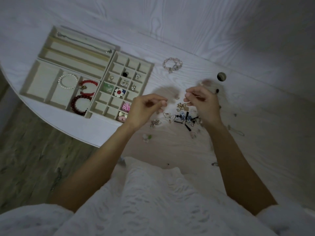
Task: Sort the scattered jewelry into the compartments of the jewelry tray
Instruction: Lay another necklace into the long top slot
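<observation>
Left hand (146,108) pinched, right hand (202,99) pinching thin chain (196,97) above jewelry pile (182,114)

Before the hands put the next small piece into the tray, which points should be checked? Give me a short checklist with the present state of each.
1. Right hand pinches a thin pale piece: ok.
2. What kind of piece it is: cannot tell, too small and blurred.
3. Left hand free to help: cannot tell; fingertips pinched, nothing visible.
4. Empty cells in the grid tray: ok, several are bare.
5. Loose pile sorted: not ok.
6. Pink bracelet put away: not ok, lying on the table.
</observation>
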The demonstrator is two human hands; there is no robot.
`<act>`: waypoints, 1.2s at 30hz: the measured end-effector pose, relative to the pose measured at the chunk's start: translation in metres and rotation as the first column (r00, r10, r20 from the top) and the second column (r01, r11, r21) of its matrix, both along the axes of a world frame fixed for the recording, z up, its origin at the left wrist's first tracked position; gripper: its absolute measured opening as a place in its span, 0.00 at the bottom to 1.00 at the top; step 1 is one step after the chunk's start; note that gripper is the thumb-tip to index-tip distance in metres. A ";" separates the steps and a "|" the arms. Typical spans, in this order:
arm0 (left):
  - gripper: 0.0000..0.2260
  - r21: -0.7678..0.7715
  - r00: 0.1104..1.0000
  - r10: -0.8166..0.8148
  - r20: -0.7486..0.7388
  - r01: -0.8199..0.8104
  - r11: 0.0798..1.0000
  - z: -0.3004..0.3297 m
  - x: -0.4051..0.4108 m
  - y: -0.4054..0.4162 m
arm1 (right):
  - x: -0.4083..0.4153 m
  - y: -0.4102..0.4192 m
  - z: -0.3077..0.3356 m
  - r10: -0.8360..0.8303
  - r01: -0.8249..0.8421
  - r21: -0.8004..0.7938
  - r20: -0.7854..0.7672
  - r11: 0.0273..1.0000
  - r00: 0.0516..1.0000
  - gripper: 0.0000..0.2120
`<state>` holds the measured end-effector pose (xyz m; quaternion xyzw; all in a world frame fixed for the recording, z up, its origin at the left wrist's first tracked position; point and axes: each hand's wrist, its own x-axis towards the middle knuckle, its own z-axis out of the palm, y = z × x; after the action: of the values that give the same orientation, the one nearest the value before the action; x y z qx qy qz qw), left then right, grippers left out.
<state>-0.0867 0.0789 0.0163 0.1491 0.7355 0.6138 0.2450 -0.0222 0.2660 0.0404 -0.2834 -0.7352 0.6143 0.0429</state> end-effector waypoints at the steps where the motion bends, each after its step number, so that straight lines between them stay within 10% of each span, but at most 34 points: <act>1: 0.04 -0.025 1.000 0.006 0.016 -0.005 1.000 -0.002 0.000 -0.001 | 0.003 0.001 -0.009 -0.009 0.009 0.040 0.015 0.999 1.000 0.05; 8: 0.03 -0.209 0.999 -0.045 -0.016 0.041 0.977 0.001 0.000 0.010 | 0.012 -0.008 -0.054 0.235 -0.343 0.594 0.254 0.728 0.938 0.07; 14: 0.05 -0.291 0.965 -0.164 -0.203 0.100 0.951 0.013 -0.003 0.006 | -0.004 -0.027 -0.019 0.428 -0.424 -0.061 0.067 0.904 0.901 0.18; 28: 0.06 -0.184 0.995 -0.100 0.003 0.098 0.978 -0.008 -0.018 -0.039 | 0.002 -0.002 -0.002 -0.022 0.022 0.048 0.019 0.999 1.000 0.06; 36: 0.10 -0.068 0.975 0.020 0.221 -0.005 0.998 -0.012 -0.011 -0.034 | 0.020 0.010 0.000 -0.388 0.362 -0.427 0.028 0.829 0.921 0.10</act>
<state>-0.0975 0.0446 0.0039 0.0668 0.7247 0.6032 0.3262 -0.0025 0.2760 0.0402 -0.4059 -0.5123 0.7470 0.1217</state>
